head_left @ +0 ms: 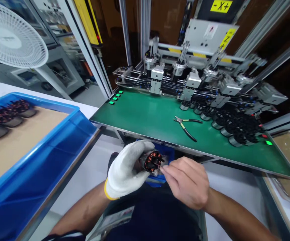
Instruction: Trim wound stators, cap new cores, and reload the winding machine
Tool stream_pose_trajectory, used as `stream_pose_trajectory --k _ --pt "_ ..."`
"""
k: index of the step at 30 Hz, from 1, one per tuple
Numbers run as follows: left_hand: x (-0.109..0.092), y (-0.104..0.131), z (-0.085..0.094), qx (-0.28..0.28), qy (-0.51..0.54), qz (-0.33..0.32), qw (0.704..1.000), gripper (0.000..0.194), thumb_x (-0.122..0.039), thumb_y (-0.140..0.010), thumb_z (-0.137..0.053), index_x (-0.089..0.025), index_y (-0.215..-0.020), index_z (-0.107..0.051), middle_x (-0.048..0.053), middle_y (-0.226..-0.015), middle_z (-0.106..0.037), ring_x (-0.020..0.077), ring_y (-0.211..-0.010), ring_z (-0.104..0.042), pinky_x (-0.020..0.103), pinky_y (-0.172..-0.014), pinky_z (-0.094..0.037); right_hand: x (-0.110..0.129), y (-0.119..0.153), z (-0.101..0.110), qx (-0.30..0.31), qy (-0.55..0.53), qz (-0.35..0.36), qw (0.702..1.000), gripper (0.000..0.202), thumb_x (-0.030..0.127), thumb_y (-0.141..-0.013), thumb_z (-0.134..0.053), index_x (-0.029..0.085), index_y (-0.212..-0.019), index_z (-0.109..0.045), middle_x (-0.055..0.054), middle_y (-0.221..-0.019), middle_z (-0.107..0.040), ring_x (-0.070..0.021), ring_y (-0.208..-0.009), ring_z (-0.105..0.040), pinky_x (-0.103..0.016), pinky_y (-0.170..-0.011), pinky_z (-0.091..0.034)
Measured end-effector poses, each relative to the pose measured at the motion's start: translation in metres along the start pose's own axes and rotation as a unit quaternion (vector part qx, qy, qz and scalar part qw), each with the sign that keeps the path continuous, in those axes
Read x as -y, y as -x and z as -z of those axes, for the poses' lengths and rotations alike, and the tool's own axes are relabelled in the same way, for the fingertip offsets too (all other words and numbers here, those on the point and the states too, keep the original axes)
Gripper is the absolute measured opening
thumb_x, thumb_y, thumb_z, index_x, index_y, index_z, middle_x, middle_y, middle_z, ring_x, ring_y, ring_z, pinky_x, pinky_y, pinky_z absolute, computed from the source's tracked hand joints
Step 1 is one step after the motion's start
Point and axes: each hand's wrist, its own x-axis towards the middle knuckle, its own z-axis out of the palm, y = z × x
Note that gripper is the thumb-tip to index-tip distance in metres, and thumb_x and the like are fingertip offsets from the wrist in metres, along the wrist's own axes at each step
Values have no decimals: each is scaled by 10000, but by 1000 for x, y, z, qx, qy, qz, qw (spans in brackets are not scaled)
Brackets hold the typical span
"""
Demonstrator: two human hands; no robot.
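Observation:
My left hand (128,170), in a white glove with a yellow cuff, is wrapped round a metal motor core (152,162) with copper windings. Its open end, with black and copper parts, faces up and to the right. My bare right hand (188,180) is at the core's right side, thumb and fingertips pinched on a thin copper wire (159,165) at the opening. Both hands are in front of the green bench (145,113), above a blue bin partly hidden below. Pliers (182,124) with black and yellow handles lie spread on the bench.
Several cores with black tops (236,129) stand at the bench's right, below clamps of a machine (192,80). At the left, a blue tray (59,134) holds several copper-wound cores (11,117). A white fan (11,38) stands behind it. Metal frame posts rise around the bench.

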Motion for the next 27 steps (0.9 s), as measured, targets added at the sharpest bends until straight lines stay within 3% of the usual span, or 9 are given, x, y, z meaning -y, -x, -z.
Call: stream_pose_trajectory --k 4,10,12,14,16,18,20,23,27 --pt "2 -1 2 12 -5 -22 1000 979 -87 -807 -677 -398 -1617 -225 86 -1338 -678 295 -1282 -621 512 -1048 -560 4 -3 8 -4 37 43 998 169 21 -846 -684 139 -967 -678 -37 -703 -688 -165 -604 -619 -312 -517 -489" --pt "4 -1 6 -215 1 151 965 1038 -194 -732 -846 -439 -1564 -275 38 -1181 -698 245 -1080 -707 426 -917 -646 -17 10 28 -98 125 -55 986 245 51 -835 -721 242 -982 -678 5 -718 -680 -156 -584 -615 -300 -550 -526" --pt "3 -4 7 -229 -14 171 958 1017 -265 -733 -846 -450 -1549 -270 42 -1174 -683 272 -1097 -696 483 -941 -638 -42 9 23 -62 75 -81 992 155 94 -876 -707 233 -909 -646 8 -709 -672 -149 -609 -636 -280 -576 -538" --pt "2 -6 8 -227 -29 167 959 989 -296 -746 -822 -465 -1540 -259 46 -1173 -667 293 -1111 -683 535 -971 -619 -78 8 13 -15 52 -112 992 68 236 -918 -710 219 -949 -651 -42 -846 -730 -193 -778 -710 -330 -727 -597" --pt "3 -7 7 -229 -29 159 960 985 -275 -742 -815 -475 -1534 -266 41 -1163 -657 292 -1093 -683 553 -984 -608 -119 8 4 44 85 -155 983 354 445 -916 -702 183 -1150 -660 -149 -1161 -732 -297 -1107 -694 -465 -969 -571" --pt "3 -7 7 -232 -10 147 962 985 -227 -742 -809 -490 -1529 -278 31 -1151 -652 281 -1081 -682 558 -997 -602 -156 11 -4 154 145 -213 954 705 583 -880 -683 112 -1390 -559 -233 -1490 -532 -389 -1410 -481 -568 -1146 -427" --pt "3 -6 8 -235 7 132 963 994 -178 -739 -808 -505 -1525 -295 20 -1143 -651 272 -1111 -671 559 -1039 -579 -182 17 -10 277 196 -274 900 880 629 -879 -644 76 -1525 -419 -249 -1629 -324 -431 -1527 -272 -630 -1202 -305" --pt "3 -4 12 -242 12 132 961 1008 -144 -731 -816 -504 -1526 -311 7 -1168 -651 262 -1179 -650 538 -1089 -548 -197 26 -13 361 228 -315 847 837 619 -946 -525 85 -1568 -352 -258 -1633 -309 -460 -1526 -245 -708 -1176 -251" --pt "7 -1 20 -258 -20 134 957 1050 -152 -689 -855 -445 -1539 -313 5 -1137 -668 230 -1084 -691 451 -985 -610 -191 36 -5 363 228 -315 847 781 620 -978 -412 93 -1553 -369 -293 -1589 -360 -496 -1473 -311 -782 -1093 -279"
